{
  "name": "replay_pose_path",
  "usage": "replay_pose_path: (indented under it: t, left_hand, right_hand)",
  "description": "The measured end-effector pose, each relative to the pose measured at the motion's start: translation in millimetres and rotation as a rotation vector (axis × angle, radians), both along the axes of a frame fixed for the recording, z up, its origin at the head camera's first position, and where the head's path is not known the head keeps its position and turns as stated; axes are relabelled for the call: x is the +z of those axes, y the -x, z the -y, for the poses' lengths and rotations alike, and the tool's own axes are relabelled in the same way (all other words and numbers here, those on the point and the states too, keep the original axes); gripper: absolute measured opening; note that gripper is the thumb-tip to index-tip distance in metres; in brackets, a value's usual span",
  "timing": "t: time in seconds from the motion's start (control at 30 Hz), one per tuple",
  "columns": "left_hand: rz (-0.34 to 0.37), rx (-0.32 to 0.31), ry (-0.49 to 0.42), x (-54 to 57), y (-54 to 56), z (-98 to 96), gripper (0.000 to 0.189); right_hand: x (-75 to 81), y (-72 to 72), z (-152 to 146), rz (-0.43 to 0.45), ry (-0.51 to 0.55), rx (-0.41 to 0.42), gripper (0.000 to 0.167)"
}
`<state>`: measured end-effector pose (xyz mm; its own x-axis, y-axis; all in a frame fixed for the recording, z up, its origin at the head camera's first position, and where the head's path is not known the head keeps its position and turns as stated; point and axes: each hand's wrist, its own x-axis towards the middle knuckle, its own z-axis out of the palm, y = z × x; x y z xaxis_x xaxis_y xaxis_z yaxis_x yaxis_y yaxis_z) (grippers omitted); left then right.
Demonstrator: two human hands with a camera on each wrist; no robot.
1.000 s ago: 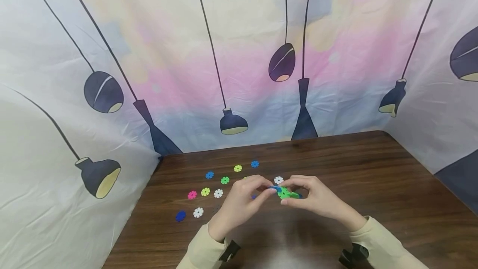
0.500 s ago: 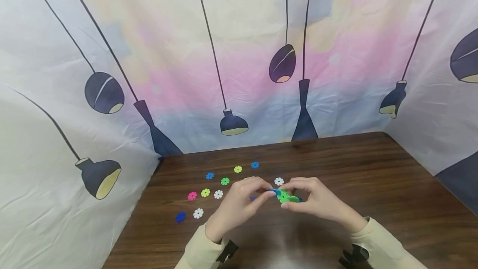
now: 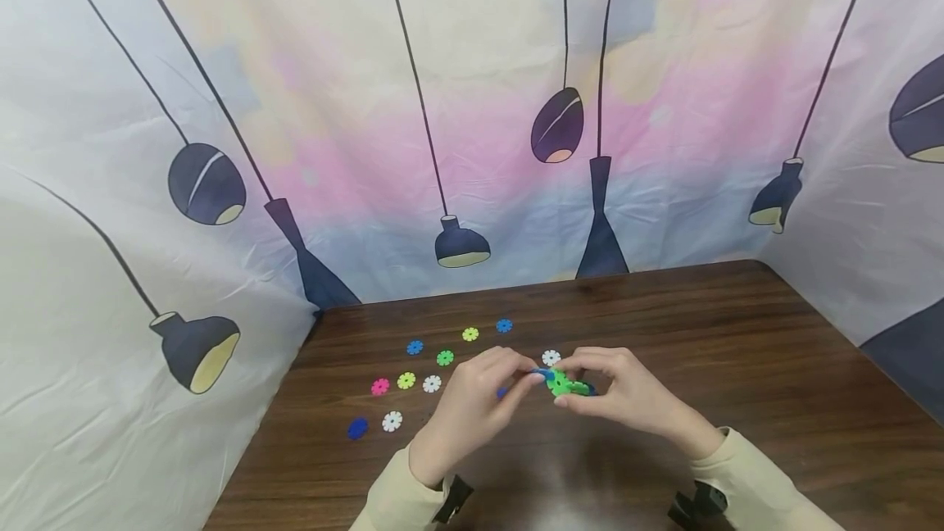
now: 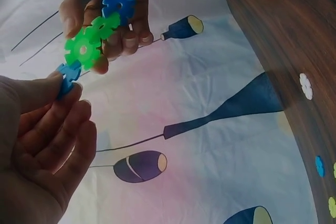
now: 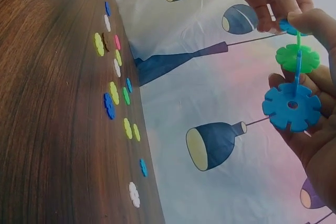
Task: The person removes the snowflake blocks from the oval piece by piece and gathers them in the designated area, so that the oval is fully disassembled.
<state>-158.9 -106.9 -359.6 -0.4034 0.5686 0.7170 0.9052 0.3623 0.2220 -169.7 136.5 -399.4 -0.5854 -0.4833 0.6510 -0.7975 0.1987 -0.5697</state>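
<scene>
A chain of notched plastic flower discs is held up above the table between the two hands. My left hand [image 3: 472, 404] pinches the blue disc [image 4: 69, 77] at one end, thumb against fingers. This disc touches a bright green disc [image 4: 83, 51]; how deeply their slots mesh cannot be told. My right hand [image 3: 623, 390] holds the chain by its green part. Beyond come a second green disc [image 4: 106, 24], a darker blue disc [image 4: 116, 4] and, at the far end, another blue disc [image 5: 292, 107]. The right fingers partly hide the chain in the head view.
Several loose flower discs lie flat on the dark wooden table [image 3: 737, 400], mostly left and behind the hands: a pink disc [image 3: 379, 387], a dark blue disc [image 3: 357, 428], a green disc [image 3: 445, 358], a white disc [image 3: 551, 358]. A lamp-printed cloth [image 3: 501, 105] hangs behind.
Both hands keep their hold on the chain and shift only slightly. The green discs tilt a little. The loose discs on the table stay where they were.
</scene>
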Motion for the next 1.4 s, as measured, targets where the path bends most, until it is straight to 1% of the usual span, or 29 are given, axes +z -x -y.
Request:
replay_pose_path:
  t: [0.07, 0.23, 0.27, 0.33, 0.37, 0.4, 0.43, 0.47, 0.57, 0.6, 0.63, 0.67, 0.73, 0.77, 0.8, 0.87, 0.93, 0.97, 1.03, 1.1, 1.17, 1.2, 1.3, 1.4]
  left_hand:
    - [0.062, -0.029, -0.001, 0.8, -0.1, 0.8, 0.005]
    - [0.268, -0.126, -0.009, 1.1, 2.9, 4.3, 0.006]
    - [0.300, -0.136, -0.011, 1.0, 3.4, 4.8, 0.006]
    - [0.328, -0.140, -0.017, 0.1, 4.1, 5.3, 0.007]
    - [0.320, -0.133, -0.020, -0.3, 4.0, 5.3, 0.006]
    - [0.295, -0.124, -0.021, -1.1, 3.9, 4.9, 0.005]
    - [0.251, -0.114, -0.019, -2.0, 3.4, 3.8, 0.004]
    - [0.191, -0.102, -0.015, -2.9, 2.9, 2.6, 0.003]
    - [-0.028, -0.053, -0.005, -4.4, 0.5, -1.9, 0.008]
    - [-0.091, -0.041, -0.006, -4.3, -0.3, -3.3, 0.009]
    - [-0.131, -0.036, -0.009, -3.8, -1.2, -4.5, 0.010]
    - [-0.144, -0.039, -0.018, -3.2, -1.7, -5.2, 0.010]
    - [-0.127, -0.060, -0.046, -1.8, -1.2, -5.1, 0.007]
    - [-0.091, -0.080, -0.072, -0.6, -0.2, -3.4, 0.005]
    - [-0.054, -0.088, -0.104, 1.2, 1.2, -0.6, 0.004]
    - [0.024, -0.088, -0.183, 5.9, 3.1, 8.0, 0.006]
    - [0.080, -0.056, -0.267, 12.1, 4.5, 20.4, 0.008]
    - [0.096, -0.028, -0.301, 16.0, 4.7, 27.5, 0.011]
    - [0.115, 0.045, -0.343, 22.2, 4.4, 40.0, 0.013]
    - [0.122, 0.102, -0.356, 26.3, 5.9, 49.5, 0.014]
    - [0.119, 0.142, -0.348, 29.6, 8.5, 55.6, 0.015]
    - [0.126, 0.152, -0.342, 30.8, 10.0, 57.7, 0.015]
    - [0.164, 0.168, -0.320, 29.3, 13.7, 58.8, 0.014]
    - [0.244, 0.210, -0.268, 22.3, 18.5, 58.0, 0.011]
  right_hand:
    - [-0.3, 0.6, -1, 0.003, -0.010, 0.016, 0.034]
    - [-2.5, 2.1, -2, 0.004, -0.026, 0.084, 0.032]
    - [-2.7, 2.1, -1, 0.005, -0.027, 0.088, 0.032]
    - [-3.2, 1.6, -1, 0.008, -0.025, 0.084, 0.032]
    - [-3.4, 1.2, -1, 0.014, -0.022, 0.075, 0.032]
    - [-3.6, 0.8, 0, 0.019, -0.018, 0.064, 0.033]
    - [-4.0, 0.4, 0, 0.023, -0.014, 0.049, 0.033]
    - [-4.4, -0.1, 0, 0.024, -0.008, 0.036, 0.034]
    - [-4.3, -0.8, 0, 0.015, 0.015, 0.013, 0.034]
    - [-3.7, -1.0, -1, 0.004, 0.024, 0.015, 0.034]
    - [-2.8, -1.3, -1, -0.009, 0.030, 0.018, 0.035]
    - [-1.5, -1.7, -2, -0.019, 0.035, 0.027, 0.035]
    - [1.8, -2.7, -3, -0.034, 0.036, 0.047, 0.035]
    - [2.3, -2.6, -4, -0.040, 0.030, 0.053, 0.035]
    - [1.5, -1.8, -5, -0.044, 0.024, 0.056, 0.034]
    - [-2.2, -0.9, -10, -0.015, 0.014, 0.035, 0.032]
    - [-9.0, 1.2, -15, 0.014, 0.005, -0.008, 0.031]
    - [-12.8, 3.1, -18, 0.027, 0.003, -0.029, 0.030]
    - [-16.4, 4.9, -20, 0.059, -0.001, -0.072, 0.029]
    - [-17.7, 7.4, -21, 0.063, -0.014, -0.094, 0.030]
    - [-16.9, 10.2, -19, 0.070, -0.023, -0.102, 0.030]
    - [-16.3, 11.6, -18, 0.075, -0.027, -0.105, 0.030]
    - [-17.3, 11.9, -18, 0.105, -0.035, -0.125, 0.031]
    - [-16.8, 11.4, -18, 0.158, -0.036, -0.144, 0.032]
